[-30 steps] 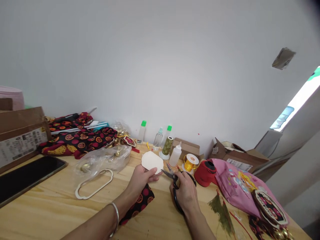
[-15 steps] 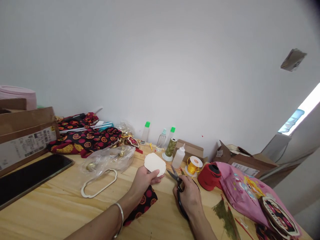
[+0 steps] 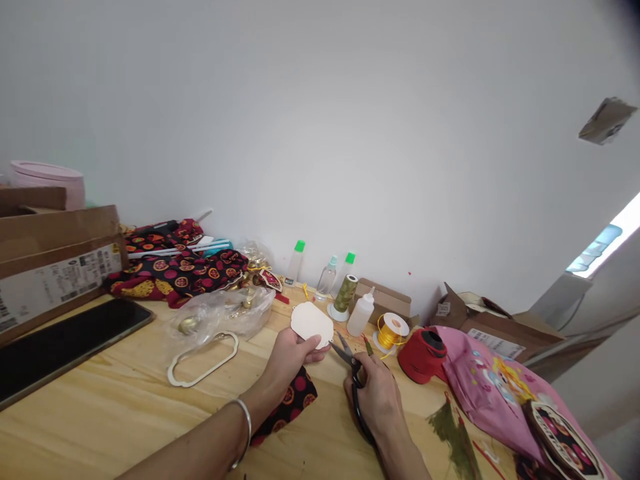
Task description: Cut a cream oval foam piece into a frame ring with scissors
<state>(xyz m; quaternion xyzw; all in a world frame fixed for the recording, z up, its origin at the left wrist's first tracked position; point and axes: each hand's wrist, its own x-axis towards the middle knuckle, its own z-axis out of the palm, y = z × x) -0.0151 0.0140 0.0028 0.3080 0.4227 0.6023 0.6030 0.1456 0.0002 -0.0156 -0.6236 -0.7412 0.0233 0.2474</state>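
Observation:
My left hand [image 3: 295, 348] pinches a pale, flat plaque with a scalloped outline [image 3: 312, 325], thumb on top and fingers beneath. In my right hand [image 3: 376, 393] is a pair of black-handled scissors [image 3: 356, 380], its blades parted and pointing at the plaque's lower right edge. Whether a blade touches that edge I cannot tell. Under my left wrist lies a dark fabric piece with red and orange round prints [image 3: 296, 405]. A pale scalloped frame [image 3: 203, 361] rests on the table to the left.
Behind my hands stand a white squeeze bottle [image 3: 361, 313], a green thread spool [image 3: 345, 293], a yellow cord spool [image 3: 391, 331] and a red thread cone [image 3: 423, 355]. A phone [image 3: 65, 347], plastic bag [image 3: 220, 313] and cardboard box [image 3: 60, 267] are at left. Right are a pink bag [image 3: 480, 380] and green tassel [image 3: 454, 437].
The view has shifted slightly, so most things sit a little further right. Both hands keep their holds on the plaque and the scissors, whose blades remain parted.

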